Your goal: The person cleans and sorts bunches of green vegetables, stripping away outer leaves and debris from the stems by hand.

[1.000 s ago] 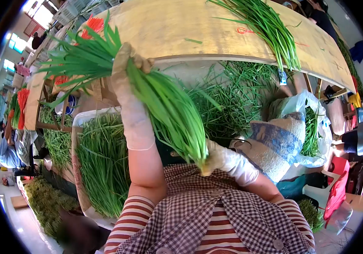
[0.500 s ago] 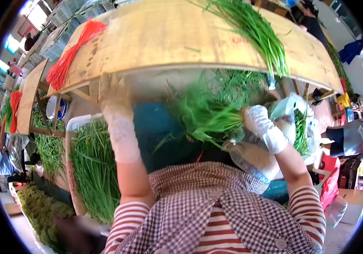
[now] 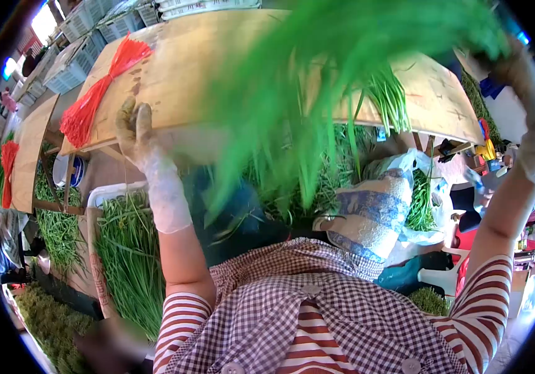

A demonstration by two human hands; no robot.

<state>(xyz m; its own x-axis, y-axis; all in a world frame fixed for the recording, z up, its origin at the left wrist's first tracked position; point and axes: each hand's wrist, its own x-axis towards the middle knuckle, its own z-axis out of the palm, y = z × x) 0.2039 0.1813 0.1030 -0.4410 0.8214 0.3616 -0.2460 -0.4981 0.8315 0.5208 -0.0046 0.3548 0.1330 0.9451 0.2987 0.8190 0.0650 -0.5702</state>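
My right hand (image 3: 515,70), in a pale glove, is raised at the far upper right, shut on the stem end of a bunch of chives (image 3: 336,68). The long green leaves hang leftward over the table, blurred by motion. My left hand (image 3: 134,132), gloved with a clear plastic sleeve at the wrist, is at the table's front edge with thumb and fingers apart, holding nothing. Beyond it on the wooden table (image 3: 186,68) is a bundle of red ties (image 3: 106,88). More chives (image 3: 387,100) lie on the table, partly hidden behind the raised bunch.
A crate of long greens (image 3: 127,262) stands at my left. Loose green leaves (image 3: 305,187) lie below the table. A blue-and-white woven sack (image 3: 370,212) and a plastic bag (image 3: 429,199) are at my right. Stacked white crates (image 3: 71,65) stand at back left. Other people are at both sides.
My right hand has swung up and rightward with the chives, from below the table edge to above the table. My left hand has moved slightly left and down.
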